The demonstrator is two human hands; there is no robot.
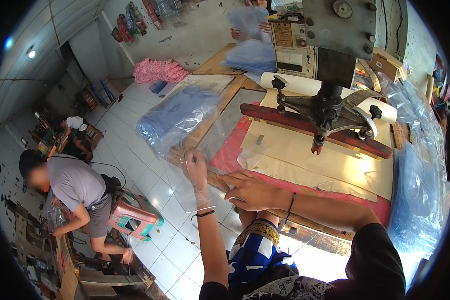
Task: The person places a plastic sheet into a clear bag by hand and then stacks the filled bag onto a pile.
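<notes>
- Left hand (196, 170) grips clear plastic sheet (180, 192), extending toward seven o'clock.
- Likely light, floppy, slippery; best held by edges.
- Right hand (250, 191), toward four o'clock: fingers spread.

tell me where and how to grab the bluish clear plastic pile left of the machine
Probably by the near end of the plastic pile, from the person's side, fingers beneath and thumb on top: the sheets look limp and wrinkled, and that end lies nearest the left hand.

White tiles pave the floor (119, 150); a scuffed pale wall (185, 47) rises far off, a lit lamp (32, 54) and pink-and-teal stool (147, 215) at left.
</notes>
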